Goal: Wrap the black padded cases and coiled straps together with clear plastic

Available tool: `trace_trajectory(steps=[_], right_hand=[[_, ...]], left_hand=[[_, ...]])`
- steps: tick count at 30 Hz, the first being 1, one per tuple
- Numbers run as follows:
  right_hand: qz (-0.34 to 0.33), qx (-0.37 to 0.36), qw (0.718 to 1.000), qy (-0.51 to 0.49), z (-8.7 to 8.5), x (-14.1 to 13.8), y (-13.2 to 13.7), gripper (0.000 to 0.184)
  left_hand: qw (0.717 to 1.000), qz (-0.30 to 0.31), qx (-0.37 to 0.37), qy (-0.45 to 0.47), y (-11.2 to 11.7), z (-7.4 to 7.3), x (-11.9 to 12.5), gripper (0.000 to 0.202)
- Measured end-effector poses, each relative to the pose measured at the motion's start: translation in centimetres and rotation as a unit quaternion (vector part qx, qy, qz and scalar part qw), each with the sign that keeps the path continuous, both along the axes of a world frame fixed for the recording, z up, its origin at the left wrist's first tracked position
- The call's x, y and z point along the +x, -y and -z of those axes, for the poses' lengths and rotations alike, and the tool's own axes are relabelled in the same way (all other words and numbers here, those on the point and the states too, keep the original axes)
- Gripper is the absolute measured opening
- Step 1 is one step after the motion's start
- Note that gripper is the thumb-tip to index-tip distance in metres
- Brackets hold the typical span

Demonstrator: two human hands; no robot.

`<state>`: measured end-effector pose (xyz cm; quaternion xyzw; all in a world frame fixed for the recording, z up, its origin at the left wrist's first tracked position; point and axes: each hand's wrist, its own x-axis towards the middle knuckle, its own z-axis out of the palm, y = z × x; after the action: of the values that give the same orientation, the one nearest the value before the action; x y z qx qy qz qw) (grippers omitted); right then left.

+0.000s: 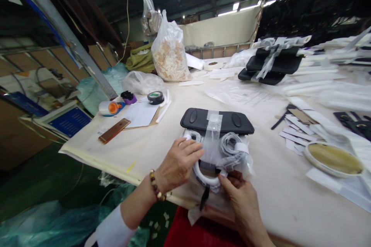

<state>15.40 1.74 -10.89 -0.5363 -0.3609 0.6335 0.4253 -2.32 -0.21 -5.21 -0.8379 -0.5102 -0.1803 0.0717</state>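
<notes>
A black handbag (pixel 217 121) lies on the white table (pixel 290 193) in front of me, with a clear tape strip across its top and its handles wrapped in white paper and plastic (pixel 232 148). My left hand (pixel 178 164), a bead bracelet on the wrist, rests curled on the wrapped left handle. My right hand (pixel 240 197) pinches the wrapping at the lower edge of the white handle loop (pixel 204 177). A black strap tab (pixel 204 197) hangs below it at the table edge.
A gold phone (pixel 114 130), a clipboard with paper (pixel 140 115), a tape roll (pixel 155 97) and a glue bottle (pixel 111 107) lie at the left. A plastic bag of pieces (pixel 169 52) stands behind. Stacked black bags (pixel 272 65) sit far right; a dish (pixel 333 158) and paper strips (pixel 295 133) lie near right.
</notes>
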Motion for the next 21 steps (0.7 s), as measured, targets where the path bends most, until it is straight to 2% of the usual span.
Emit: trace_trajectory(steps=[2, 4, 7, 10, 12, 14, 16, 17, 19, 20, 21], right_hand=[[-0.002, 0.013, 1.000, 0.014, 0.0, 0.8, -0.8, 0.043], [-0.020, 0.022, 0.999, 0.035, 0.0, 2.0, -2.3, 0.041], [-0.047, 0.035, 0.996, 0.067, -0.2, 4.1, -5.3, 0.031], [-0.056, 0.064, 0.991, 0.106, -0.2, 5.9, -8.0, 0.037], [-0.051, 0.084, 0.984, 0.147, 0.0, 6.8, -8.8, 0.045], [-0.006, 0.110, 0.972, 0.206, 0.2, 7.1, -8.2, 0.049], [0.047, 0.227, 0.929, 0.290, 0.4, 6.9, -6.3, 0.041], [0.057, 0.319, 0.885, 0.334, 0.5, 6.7, -5.0, 0.033], [0.007, 0.495, 0.774, 0.396, 0.8, 5.9, -2.5, 0.020], [-0.021, 0.541, 0.726, 0.425, 0.9, 5.4, -1.5, 0.021], [-0.047, 0.558, 0.694, 0.453, 1.1, 5.0, -0.6, 0.025]], left_hand=[[0.998, 0.022, -0.036, -0.039, -0.9, -0.5, -1.0, 0.030], [0.995, 0.037, -0.065, -0.059, -1.5, -0.6, -0.8, 0.027], [0.995, 0.042, -0.082, -0.045, -1.7, -0.5, 1.3, 0.022], [0.993, 0.050, -0.105, -0.015, -2.1, -0.6, 3.8, 0.016], [0.993, 0.050, -0.108, -0.003, -2.7, -0.9, 4.8, 0.013], [0.995, 0.047, -0.089, 0.006, -3.6, -1.2, 5.2, 0.014], [0.996, 0.053, -0.068, 0.017, -4.4, -1.2, 5.1, 0.013], [0.996, 0.061, -0.067, 0.021, -4.7, -1.1, 5.1, 0.015], [0.993, 0.079, -0.082, 0.021, -5.0, -0.6, 5.1, 0.019], [0.992, 0.083, -0.095, 0.015, -5.0, -0.4, 5.2, 0.020], [0.991, 0.082, -0.109, 0.005, -5.0, -0.2, 5.3, 0.020]])
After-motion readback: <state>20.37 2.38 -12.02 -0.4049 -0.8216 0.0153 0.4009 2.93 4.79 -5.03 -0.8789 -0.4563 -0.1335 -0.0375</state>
